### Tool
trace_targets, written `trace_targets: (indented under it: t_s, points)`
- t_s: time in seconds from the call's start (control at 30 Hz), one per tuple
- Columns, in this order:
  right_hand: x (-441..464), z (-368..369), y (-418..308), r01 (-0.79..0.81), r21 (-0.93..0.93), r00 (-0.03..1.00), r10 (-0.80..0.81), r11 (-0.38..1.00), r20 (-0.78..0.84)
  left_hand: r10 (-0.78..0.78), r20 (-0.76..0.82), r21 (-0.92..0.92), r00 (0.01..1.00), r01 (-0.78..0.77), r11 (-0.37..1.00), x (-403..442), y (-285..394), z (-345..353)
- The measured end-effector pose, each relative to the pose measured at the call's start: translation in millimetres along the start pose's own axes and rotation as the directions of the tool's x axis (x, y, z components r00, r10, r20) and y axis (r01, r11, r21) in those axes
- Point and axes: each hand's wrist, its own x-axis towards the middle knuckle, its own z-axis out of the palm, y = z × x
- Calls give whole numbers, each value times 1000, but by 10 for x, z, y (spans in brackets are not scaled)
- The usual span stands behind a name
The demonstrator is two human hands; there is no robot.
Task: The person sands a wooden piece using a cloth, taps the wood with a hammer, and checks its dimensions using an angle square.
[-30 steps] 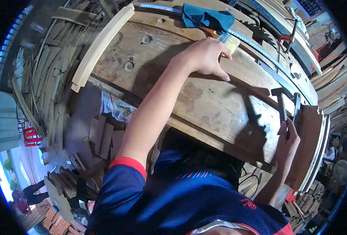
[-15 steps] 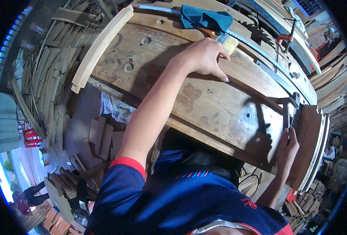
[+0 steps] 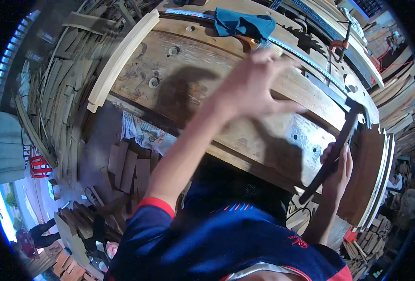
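Observation:
My right hand, at the right end of the wooden workbench, is wrapped round the dark handle of a hammer. The hammer's metal head points away from me, and the handle end hangs over the bench's near edge. My left hand is blurred by motion above the middle of the bench, thumb and fingers apart, with nothing seen in it. Just beyond it, a paintbrush is partly hidden by the fingers and a teal cloth.
A pale shaped wooden piece lies across the bench's left end. A measuring strip runs along the far side. Stacked boards stand at the right end. Wood scraps lie on the floor, and a person is far off at lower left.
My left hand has lifted off the bench surface, its fingers spreading. In my right hand the hammer has swung, its handle now slanting towards my body and more fully in view.

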Motion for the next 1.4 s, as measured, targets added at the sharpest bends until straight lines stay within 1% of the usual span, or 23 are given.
trace_targets:
  t_s: [0.07, 0.1, 0.17, 0.23, 0.27, 0.37, 0.4, 0.43, 0.5, 0.53, 0.57, 0.63, 0.67, 0.77, 0.8, 0.9, 0.93, 1.03, 1.13, 1.17, 1.23, 1.27, 1.4]
  points:
    - [35, 190, -34, 35, 158, 999, -31, 987, -25, -36, -12, -367, 999, 29, 930, -165, 371, 340]
    - [59, 164, -51, 26, 155, 998, -33, 988, 45, -89, 16, -575, 996, 82, 814, -271, 608, 506]
    - [108, 211, -27, 125, 121, 983, -139, 985, 121, -174, 181, -644, 968, 250, 723, -485, 953, 684]
    - [90, 282, -48, 158, 32, 984, -160, 987, 81, -175, 388, -760, 905, 422, 495, -561, 1139, 645]
    - [106, 295, -76, 190, 4, 973, -189, 982, 131, -274, 473, -658, 838, 542, 523, -583, 1183, 617]
    - [208, 196, -108, 246, -129, 936, -202, 960, 287, -291, 441, -711, 849, 528, 464, -732, 1095, 793]
    - [323, 9, -25, 274, -277, 934, -186, 921, 306, -274, 407, -733, 872, 490, 471, -768, 1070, 807]
    - [397, -96, -7, 326, -452, 938, -222, 831, 268, -317, 536, -658, 782, 622, 425, -740, 1076, 708]
    - [523, -220, 19, 483, -763, 837, -483, 428, 259, -443, 541, -550, 715, 700, 456, -735, 1084, 669]
    - [575, -296, 14, 489, -814, 797, -539, 313, 271, -419, 524, -581, 742, 671, 461, -746, 1067, 676]
    - [620, -388, 48, 420, -842, 850, -472, 340, 233, -394, 515, -631, 761, 648, 427, -752, 1086, 667]
    - [662, -509, 85, 527, -808, 799, -478, 262, 366, -348, 494, -721, 797, 599, 348, -782, 1172, 641]
    - [667, -546, 107, 519, -792, 832, -404, 322, 381, -342, 413, -753, 844, 528, 392, -803, 1182, 710]
    - [637, -451, 72, 412, -842, 896, -322, 348, 305, -371, 450, -671, 812, 581, 460, -786, 1101, 799]
    - [670, -467, 109, 396, -852, 899, -331, 343, 285, -380, 565, -597, 733, 681, 425, -753, 1058, 757]
    - [759, -562, 188, 410, -842, 890, -356, 351, 286, -361, 374, -648, 854, 519, 558, -789, 1001, 894]
    - [741, -525, 160, 312, -840, 938, -286, 444, 197, -364, 375, -650, 852, 522, 553, -780, 1012, 872]
    - [809, -587, 236, 412, -869, 871, -399, 274, 287, -383, 421, -649, 822, 568, 506, -733, 1009, 801]
    - [861, -644, 331, 408, -889, 853, -431, 205, 292, -424, 515, -608, 745, 666, 431, -741, 937, 819]
    - [881, -668, 354, 413, -894, 845, -441, 176, 303, -418, 449, -637, 790, 611, 470, -762, 956, 827]
    - [883, -669, 357, 401, -896, 854, -432, 191, 290, -395, 317, -676, 862, 498, 543, -789, 1048, 726]
    - [881, -675, 357, 396, -897, 859, -426, 197, 285, -405, 388, -646, 828, 558, 521, -774, 1082, 612]
    - [910, -700, 409, 388, -901, 854, -442, 193, 273, -452, 445, -660, 773, 624, 418, -826, 990, 667]
